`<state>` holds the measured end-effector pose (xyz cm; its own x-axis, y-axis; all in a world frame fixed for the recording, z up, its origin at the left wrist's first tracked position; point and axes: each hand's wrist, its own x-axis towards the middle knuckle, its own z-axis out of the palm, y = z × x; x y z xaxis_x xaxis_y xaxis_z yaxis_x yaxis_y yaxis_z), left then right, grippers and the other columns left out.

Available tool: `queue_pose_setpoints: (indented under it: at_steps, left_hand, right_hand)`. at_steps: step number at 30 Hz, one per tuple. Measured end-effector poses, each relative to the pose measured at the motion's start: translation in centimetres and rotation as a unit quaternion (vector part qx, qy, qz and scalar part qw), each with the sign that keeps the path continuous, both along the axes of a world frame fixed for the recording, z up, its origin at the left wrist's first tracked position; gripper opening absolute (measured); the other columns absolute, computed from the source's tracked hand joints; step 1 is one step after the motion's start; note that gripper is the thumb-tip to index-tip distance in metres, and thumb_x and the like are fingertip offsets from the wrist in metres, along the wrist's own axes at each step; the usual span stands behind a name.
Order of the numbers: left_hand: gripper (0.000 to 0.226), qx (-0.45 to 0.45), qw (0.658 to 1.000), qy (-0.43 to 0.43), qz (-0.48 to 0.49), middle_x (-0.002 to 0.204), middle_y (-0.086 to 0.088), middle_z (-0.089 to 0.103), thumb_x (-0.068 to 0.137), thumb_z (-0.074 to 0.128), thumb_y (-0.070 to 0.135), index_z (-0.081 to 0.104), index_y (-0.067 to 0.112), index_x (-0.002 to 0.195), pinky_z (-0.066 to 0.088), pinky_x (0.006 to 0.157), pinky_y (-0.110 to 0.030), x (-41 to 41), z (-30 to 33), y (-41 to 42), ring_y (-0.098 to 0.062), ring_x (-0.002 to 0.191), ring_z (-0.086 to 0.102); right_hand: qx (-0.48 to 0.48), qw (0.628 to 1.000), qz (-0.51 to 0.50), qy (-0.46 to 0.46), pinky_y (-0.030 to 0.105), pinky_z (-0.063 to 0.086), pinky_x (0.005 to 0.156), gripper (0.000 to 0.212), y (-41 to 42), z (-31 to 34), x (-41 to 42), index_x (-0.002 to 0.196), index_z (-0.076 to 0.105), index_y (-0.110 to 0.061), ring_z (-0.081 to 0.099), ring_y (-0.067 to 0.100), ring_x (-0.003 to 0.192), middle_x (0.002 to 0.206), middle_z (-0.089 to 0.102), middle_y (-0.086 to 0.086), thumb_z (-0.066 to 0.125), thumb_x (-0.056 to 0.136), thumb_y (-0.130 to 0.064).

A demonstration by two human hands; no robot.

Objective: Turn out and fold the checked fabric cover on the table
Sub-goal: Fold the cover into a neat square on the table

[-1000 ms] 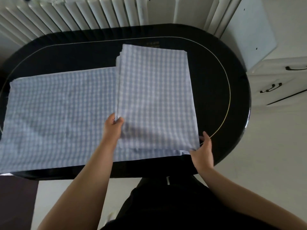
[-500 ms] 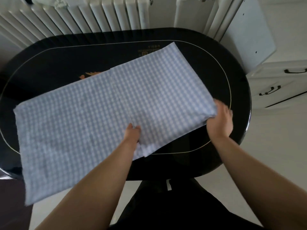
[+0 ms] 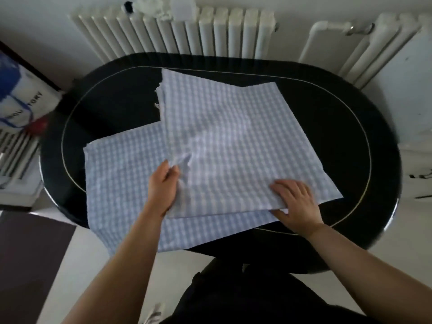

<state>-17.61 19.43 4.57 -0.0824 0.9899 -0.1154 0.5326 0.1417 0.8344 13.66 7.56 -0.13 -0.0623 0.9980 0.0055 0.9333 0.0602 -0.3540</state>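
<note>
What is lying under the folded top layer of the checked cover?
A wider layer of the same checked cover, sticking out left and front, on the black table. What lies beneath the middle is covered.

Pale blue-and-white checked fabric cover [image 3: 233, 136], glossy black table [image 3: 350, 113] with thin pale line, white radiator [image 3: 187, 31]

Soft, even daylight, rather dim and cool. The left hand [image 3: 163, 185] throws a faint shadow on the cloth [image 3: 233, 136] just beside it; the right hand [image 3: 297, 202] casts little. The table [image 3: 112, 108] rim beyond the right hand carries a thin glare. Everything is slightly motion-blurred, worst far left of the left hand. Wide-angle bending curves the radiator [image 3: 187, 31] above both hands.
</note>
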Motion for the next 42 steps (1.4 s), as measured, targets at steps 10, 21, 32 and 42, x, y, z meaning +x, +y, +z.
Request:
queue_pose_setpoints:
  at_steps: [10, 21, 32, 42]
  left_hand:
    - [0.010, -0.207, 0.956, 0.168, 0.120, 0.085, -0.018, 0.054, 0.093, 0.045, 0.009, 0.053, 0.005, 0.088, 0.040, 0.074, -0.040, -18.9, -7.7, -3.9, -0.029, 0.080, 0.050]
    - [0.024, -0.270, 0.941, 0.082, 0.188, 0.084, -0.014, 0.048, 0.093, 0.052, 0.014, 0.052, -0.009, 0.091, 0.038, 0.070, -0.036, -24.6, -8.5, -4.7, -0.023, 0.078, 0.046]
    - [0.080, -0.318, 0.859, 0.392, 0.083, 0.160, -0.003, 0.003, 0.087, 0.055, 0.005, 0.011, 0.026, 0.150, 0.014, 0.116, -0.052, -18.0, -6.7, -2.3, -0.028, 0.146, 0.007]
    - [0.061, -0.254, 0.762, 0.508, -0.312, 0.162, 0.002, -0.003, 0.099, 0.033, 0.027, 0.004, 0.030, 0.153, 0.003, 0.112, -0.066, -3.2, -4.3, 1.8, -0.033, 0.148, 0.001]
  right_hand:
    - [-0.126, 0.988, 0.083, -0.013, 0.048, 0.024, 0.115, 0.071, 2.6, -1.3, -10.4, 0.139, 0.043, -0.023, 0.026, 0.022, 0.141, 0.151, 0.032, 0.002, 0.013, 0.092, -0.067]
    - [-0.344, 0.931, -0.016, -0.117, 0.053, 0.002, 0.117, 0.076, 3.8, -4.1, -7.3, 0.150, -0.004, -0.032, -0.011, 0.017, 0.147, 0.159, -0.013, -0.004, 0.030, 0.090, -0.065]
    - [-0.303, 0.951, -0.064, -0.027, 0.047, 0.020, 0.114, 0.054, 4.3, -3.6, -6.3, 0.144, 0.031, -0.035, 0.013, 0.020, 0.144, 0.157, 0.015, -0.004, 0.040, 0.094, -0.052]
    - [-0.270, 0.831, -0.438, 0.211, 0.043, 0.043, 0.092, 0.059, 6.2, -2.2, -2.9, 0.143, 0.032, -0.020, 0.044, 0.027, 0.125, 0.147, 0.033, 0.007, 0.055, 0.091, -0.038]
